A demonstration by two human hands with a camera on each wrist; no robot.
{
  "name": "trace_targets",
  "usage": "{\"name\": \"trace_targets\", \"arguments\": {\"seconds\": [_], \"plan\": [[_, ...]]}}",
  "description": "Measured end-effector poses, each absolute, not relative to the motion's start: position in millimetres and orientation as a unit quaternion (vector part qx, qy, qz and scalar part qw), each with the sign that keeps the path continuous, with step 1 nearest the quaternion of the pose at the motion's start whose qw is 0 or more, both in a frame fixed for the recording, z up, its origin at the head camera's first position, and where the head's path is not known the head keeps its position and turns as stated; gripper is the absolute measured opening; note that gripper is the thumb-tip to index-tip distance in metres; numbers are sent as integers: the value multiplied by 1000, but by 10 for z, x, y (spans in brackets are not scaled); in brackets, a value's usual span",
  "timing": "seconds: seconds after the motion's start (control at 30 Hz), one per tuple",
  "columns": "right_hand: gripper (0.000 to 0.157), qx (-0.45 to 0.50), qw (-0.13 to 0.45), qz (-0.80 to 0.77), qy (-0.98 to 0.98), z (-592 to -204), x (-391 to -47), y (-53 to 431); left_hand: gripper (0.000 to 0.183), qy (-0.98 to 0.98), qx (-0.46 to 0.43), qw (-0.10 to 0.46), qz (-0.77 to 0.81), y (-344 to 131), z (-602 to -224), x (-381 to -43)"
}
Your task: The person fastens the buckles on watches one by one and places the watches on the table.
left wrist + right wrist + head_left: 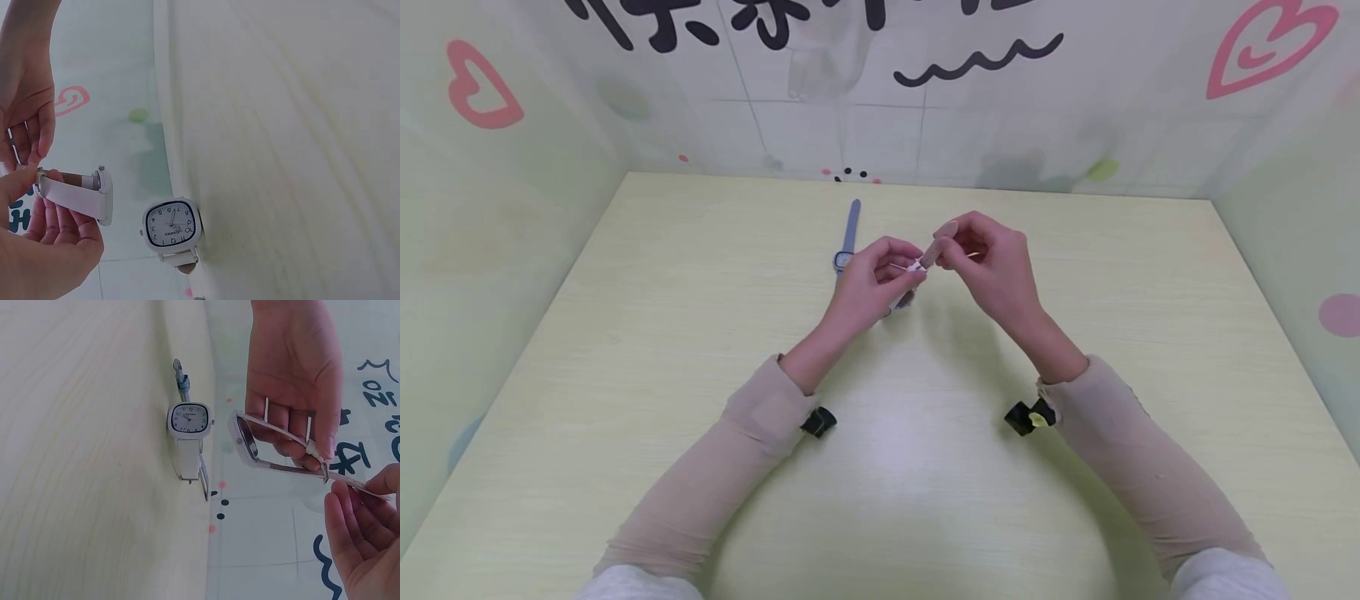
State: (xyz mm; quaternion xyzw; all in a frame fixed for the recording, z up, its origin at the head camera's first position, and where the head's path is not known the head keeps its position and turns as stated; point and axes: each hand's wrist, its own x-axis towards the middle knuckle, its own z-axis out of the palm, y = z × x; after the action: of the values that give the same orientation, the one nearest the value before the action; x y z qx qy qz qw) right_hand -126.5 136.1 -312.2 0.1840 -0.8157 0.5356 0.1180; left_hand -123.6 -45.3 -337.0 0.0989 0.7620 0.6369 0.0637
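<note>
White outside and brown inside, a watch strap (74,199) shows between the fingers (891,243), a white-cased watch (189,419) with black-rimmed dial apart from them, a blue strap (852,223) to their left, pale-yellow streaked tabletop (715,250) beneath, and beyond, a white wall (700,137) with black lettering (664,33) and pink hearts (1243,87).

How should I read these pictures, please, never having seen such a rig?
There is no machine: a person's left hand and right hand do the work. The wide picture is from a camera on the head, the other two from cameras on each wrist. On the table rest a blue-strapped watch and a white square-faced watch, best seen in the wrist pictures. A third watch is held: the left hand grips its strap by the buckle, the right hand pinches the strap's end.
</note>
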Motion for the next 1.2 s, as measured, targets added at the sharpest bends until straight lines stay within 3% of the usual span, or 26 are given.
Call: {"name": "trace_targets", "arguments": {"seconds": [1.2], "plan": [[14,191,99,552,-806,-3121,-1226,1337,19,741,72,66,664,-463,-3346,-1236]]}}
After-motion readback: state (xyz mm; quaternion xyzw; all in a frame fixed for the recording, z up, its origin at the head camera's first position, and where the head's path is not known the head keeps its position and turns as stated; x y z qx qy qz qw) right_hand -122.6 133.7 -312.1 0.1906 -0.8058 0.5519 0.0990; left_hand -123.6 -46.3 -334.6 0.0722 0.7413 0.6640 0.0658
